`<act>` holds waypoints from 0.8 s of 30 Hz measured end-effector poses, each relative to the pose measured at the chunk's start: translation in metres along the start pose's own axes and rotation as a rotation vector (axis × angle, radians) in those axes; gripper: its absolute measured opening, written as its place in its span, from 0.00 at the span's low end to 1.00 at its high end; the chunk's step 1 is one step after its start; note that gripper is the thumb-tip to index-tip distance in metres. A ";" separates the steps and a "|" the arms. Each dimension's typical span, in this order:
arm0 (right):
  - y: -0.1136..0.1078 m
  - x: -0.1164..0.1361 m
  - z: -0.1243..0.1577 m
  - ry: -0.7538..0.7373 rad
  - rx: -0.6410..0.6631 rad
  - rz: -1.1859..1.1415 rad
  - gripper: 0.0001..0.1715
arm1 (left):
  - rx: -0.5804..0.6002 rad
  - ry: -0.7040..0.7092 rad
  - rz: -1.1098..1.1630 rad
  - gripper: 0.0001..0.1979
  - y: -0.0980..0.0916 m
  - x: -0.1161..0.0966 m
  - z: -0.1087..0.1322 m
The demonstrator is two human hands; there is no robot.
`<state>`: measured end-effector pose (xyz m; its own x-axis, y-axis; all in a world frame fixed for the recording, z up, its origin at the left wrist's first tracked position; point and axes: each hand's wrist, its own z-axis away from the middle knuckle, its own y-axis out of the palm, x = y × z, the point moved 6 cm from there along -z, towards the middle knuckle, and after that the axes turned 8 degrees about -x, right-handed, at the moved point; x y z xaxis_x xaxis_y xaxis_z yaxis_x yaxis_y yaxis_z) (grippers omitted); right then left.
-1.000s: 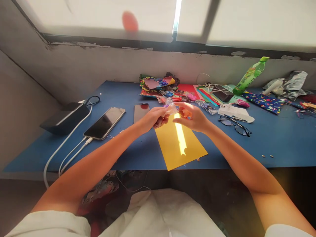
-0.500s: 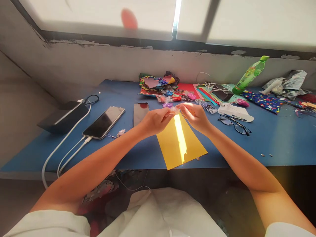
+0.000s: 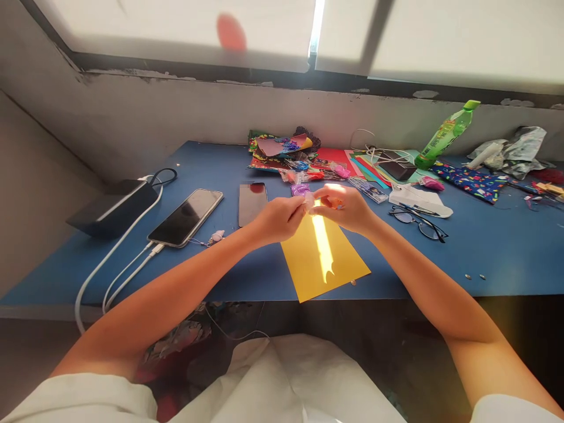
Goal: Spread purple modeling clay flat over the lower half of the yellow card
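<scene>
My left hand and my right hand meet above the far end of a yellow sheet of paper. Between their fingertips is a small, crumpled clear plastic bag, pinched from both sides. The fingers partly cover the bag, and I cannot make out what is inside it. Something small and orange shows by the fingers of my right hand. Just behind the hands lies a purple packet. A bright strip of sunlight crosses the paper.
Left on the blue table are a charging phone, a black box-like device and white cables. Another phone lies near my left hand. Glasses, a tilted green bottle, coloured papers and small packets fill the back and right.
My right hand has turned, its fingers now curling over the clear bag, and an orange spot shows there. My left hand has shifted slightly nearer to me. The paper lies still.
</scene>
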<state>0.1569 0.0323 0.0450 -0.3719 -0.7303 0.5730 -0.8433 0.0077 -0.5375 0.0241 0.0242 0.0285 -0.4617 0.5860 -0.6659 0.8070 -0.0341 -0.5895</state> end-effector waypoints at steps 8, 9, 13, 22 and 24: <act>0.006 0.008 0.005 0.036 0.150 -0.016 0.19 | 0.162 -0.198 0.213 0.19 0.011 0.000 0.007; 0.004 0.009 0.005 0.058 0.206 -0.047 0.20 | 0.194 -0.225 0.254 0.20 0.014 -0.003 0.009; -0.005 0.012 0.005 0.192 0.463 -0.235 0.20 | 0.312 -0.300 0.405 0.20 0.027 -0.018 0.018; -0.058 -0.013 -0.008 0.408 0.163 -0.555 0.21 | 0.353 -0.495 0.671 0.22 0.027 -0.018 0.029; -0.056 -0.025 -0.009 0.510 0.076 -0.590 0.15 | 0.357 -0.563 0.655 0.21 0.031 -0.015 0.029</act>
<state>0.2094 0.0562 0.0665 -0.0180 -0.1952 0.9806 -0.9350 -0.3441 -0.0856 0.0455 -0.0095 0.0074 -0.1405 -0.1130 -0.9836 0.8519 -0.5201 -0.0620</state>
